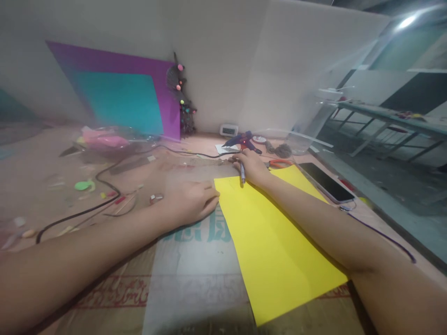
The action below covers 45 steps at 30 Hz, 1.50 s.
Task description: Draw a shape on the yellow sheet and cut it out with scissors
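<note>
Brown cardboard (115,309) with red printed characters spreads over the bench (366,200) at the near edge. On it lies a translucent whitish sheet (195,298) with large teal characters; both scripts are too distorted to read. A bright yellow rectangular paper sheet (279,242) lies aslant on top, its lower part over the cardboard and its upper right part under the right forearm.

The left hand (192,202) rests beside the yellow sheet's upper left corner, fingers together and loosely curled, the tips at its edge; whether they pinch it cannot be told. The right hand (254,167) lies over the sheet's far edge, fingers closed around a slim grey-violet pen (242,174) that points down to the paper.

At the far left, a clear plastic bag (131,135) contains pink material (104,138). Another clear plastic wrapping (300,142) stands at the far right, near dark brown yarn (282,150). Between them are a small white digital clock (229,130), its display too small to read, and a dark blue glue gun (240,139) with a red light. Orange-handled scissors (281,163) lie beside the right hand, a black-screened phone (328,182) right of the sheet. Purple card (171,102) and turquoise card (122,102) lean against the pale wall (223,60).
</note>
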Each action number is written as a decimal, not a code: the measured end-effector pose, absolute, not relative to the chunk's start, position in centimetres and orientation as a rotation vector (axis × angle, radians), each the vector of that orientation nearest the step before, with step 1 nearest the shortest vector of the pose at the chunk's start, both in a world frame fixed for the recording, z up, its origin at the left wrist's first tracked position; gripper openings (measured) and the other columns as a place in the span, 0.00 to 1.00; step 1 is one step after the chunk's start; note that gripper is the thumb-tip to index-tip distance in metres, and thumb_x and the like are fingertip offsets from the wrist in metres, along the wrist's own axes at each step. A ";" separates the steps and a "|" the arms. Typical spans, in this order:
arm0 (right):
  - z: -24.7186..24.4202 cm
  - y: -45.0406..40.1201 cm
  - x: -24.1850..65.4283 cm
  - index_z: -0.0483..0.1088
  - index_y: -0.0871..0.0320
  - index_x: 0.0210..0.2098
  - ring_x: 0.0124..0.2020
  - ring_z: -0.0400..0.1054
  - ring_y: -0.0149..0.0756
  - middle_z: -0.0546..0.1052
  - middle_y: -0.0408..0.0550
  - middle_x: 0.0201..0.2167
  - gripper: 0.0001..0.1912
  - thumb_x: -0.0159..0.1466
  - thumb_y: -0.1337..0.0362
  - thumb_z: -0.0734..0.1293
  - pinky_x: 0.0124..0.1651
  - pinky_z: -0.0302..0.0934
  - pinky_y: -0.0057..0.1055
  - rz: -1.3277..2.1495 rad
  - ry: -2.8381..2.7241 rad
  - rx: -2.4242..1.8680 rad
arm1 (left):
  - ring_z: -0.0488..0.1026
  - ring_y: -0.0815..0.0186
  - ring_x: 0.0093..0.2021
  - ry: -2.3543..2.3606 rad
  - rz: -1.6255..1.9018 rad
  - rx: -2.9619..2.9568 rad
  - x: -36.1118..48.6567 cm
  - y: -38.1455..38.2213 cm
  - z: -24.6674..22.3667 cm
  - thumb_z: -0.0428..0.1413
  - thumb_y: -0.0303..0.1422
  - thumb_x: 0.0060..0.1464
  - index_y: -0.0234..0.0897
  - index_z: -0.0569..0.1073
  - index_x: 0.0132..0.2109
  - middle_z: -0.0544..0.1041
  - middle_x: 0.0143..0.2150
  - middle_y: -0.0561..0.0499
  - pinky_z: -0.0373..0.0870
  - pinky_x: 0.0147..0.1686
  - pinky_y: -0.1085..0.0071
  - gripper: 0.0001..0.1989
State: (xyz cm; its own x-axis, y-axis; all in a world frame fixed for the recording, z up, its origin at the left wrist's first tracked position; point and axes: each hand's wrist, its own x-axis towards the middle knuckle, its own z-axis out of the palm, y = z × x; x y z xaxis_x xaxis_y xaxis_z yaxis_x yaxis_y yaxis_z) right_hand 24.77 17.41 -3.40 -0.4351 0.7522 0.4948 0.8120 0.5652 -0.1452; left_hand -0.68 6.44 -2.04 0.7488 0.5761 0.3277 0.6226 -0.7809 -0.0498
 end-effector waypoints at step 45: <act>-3.1 16.9 24.5 0.70 0.59 0.44 0.43 0.63 0.44 0.73 0.53 0.40 0.09 0.66 0.67 0.61 0.47 0.59 0.37 -0.036 -2.335 -1.137 | 0.77 0.59 0.41 -1.139 -0.423 -2.833 -0.5 7.0 -2.1 0.48 0.35 0.65 0.38 0.78 0.48 0.79 0.42 0.47 0.70 0.40 0.65 0.14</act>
